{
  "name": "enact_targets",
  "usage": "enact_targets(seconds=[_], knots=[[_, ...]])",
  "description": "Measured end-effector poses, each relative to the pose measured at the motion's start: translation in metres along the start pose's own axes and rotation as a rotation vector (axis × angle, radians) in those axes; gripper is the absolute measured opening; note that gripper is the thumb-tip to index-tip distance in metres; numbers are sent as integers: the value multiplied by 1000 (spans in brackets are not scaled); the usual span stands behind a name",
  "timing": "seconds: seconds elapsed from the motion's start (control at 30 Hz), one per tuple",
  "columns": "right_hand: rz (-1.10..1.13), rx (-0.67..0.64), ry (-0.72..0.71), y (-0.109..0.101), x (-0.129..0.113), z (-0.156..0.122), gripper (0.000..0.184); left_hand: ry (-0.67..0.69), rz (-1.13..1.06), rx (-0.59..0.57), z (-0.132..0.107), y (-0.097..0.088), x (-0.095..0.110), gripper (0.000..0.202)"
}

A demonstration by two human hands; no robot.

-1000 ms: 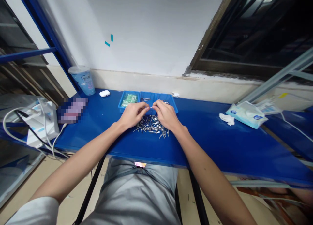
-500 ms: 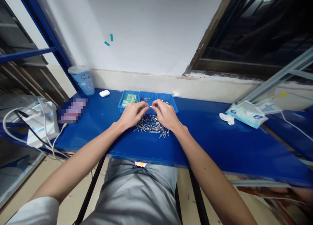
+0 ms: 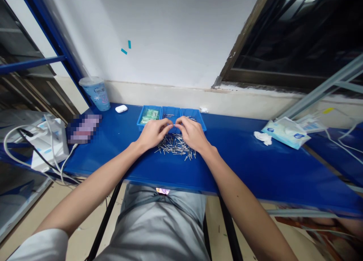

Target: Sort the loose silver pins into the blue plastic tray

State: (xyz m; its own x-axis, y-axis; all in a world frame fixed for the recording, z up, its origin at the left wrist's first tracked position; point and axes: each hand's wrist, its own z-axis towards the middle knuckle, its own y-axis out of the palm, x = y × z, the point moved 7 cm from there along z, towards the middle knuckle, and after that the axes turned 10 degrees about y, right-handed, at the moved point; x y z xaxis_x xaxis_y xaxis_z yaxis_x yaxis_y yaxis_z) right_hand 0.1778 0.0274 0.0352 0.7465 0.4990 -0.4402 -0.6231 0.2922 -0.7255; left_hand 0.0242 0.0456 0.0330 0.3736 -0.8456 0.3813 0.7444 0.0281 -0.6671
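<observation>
Metal pins [image 3: 176,148], slim: one loose pile, overlapping, too many to count, on the blue table [image 3: 241,155], below and between the two hands on the near side of the bins. Blue bins [image 3: 171,110]: three, side by side, just beyond the pile; left one with green packets [image 3: 150,114], number not discernible; middle and right ones with further pins, partly hidden.

Hands: two. Left hand [image 3: 153,133] and right hand [image 3: 193,134] meet almost tip to tip above the pile, thumb and fingers of each pinched on one small slim piece [image 3: 174,125], mostly covered by the fingertips.

Also on the table: cup [image 3: 98,94], one, blue, lidded, snowflake motif, lettering too small to read; white case [image 3: 121,108], one; tissue pack [image 3: 289,133], one, pale blue, two dark blue oval emblems, wording illegible; crumpled tissue [image 3: 263,138], one, beside the pack; pixelated item [image 3: 85,128], one, any label obscured. Wall: teal strips [image 3: 124,51], two, no writing visible.
</observation>
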Motion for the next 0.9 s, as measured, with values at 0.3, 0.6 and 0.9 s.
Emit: enact_targets(seconds=[0.3, 0.6, 0.9], knots=[[37, 294, -31, -26, 1, -1, 19, -23, 0, 127, 1, -13, 3, 25], [97, 847, -6, -71, 7, -23, 19, -17, 12, -368, -3, 22, -1, 26], [-104, 647, 261, -62, 30, -8, 27, -70, 131, -542, -9, 33, -12, 28]])
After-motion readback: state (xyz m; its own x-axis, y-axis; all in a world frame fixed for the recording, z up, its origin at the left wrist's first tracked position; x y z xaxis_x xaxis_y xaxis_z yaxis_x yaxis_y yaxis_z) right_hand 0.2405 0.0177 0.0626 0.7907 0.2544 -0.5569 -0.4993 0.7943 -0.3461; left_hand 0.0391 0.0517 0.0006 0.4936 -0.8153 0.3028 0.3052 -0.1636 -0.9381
